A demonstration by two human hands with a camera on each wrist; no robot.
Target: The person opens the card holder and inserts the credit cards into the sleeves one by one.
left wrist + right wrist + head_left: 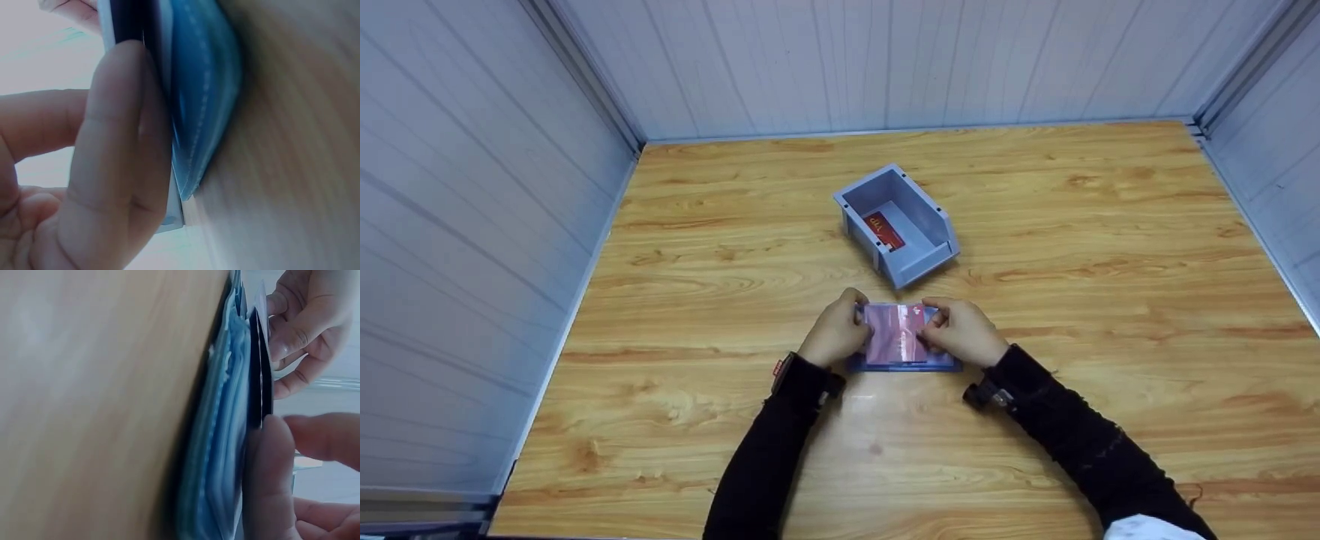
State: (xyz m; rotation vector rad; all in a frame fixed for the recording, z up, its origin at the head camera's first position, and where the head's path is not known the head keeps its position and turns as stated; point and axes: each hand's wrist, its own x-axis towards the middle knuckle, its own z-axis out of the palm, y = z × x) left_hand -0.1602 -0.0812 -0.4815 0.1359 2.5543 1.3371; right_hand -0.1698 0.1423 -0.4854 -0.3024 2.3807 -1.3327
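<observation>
A blue wallet with pale stitching lies on the table in front of the person. Above it is a pinkish, shiny card sleeve with a red-pink card along its right side. The left hand pinches the sleeve's left edge between thumb and curled fingers. At the other side, the right hand pinches the card near its right edge. Dark thin edges stand just off the wallet in the right wrist view. How far the card sits inside the sleeve cannot be told.
A grey open-fronted bin stands just beyond the hands, its low lip turned toward the wallet. Inside lies a red card with yellow marks. Pale panel walls border the wooden table at the back and sides.
</observation>
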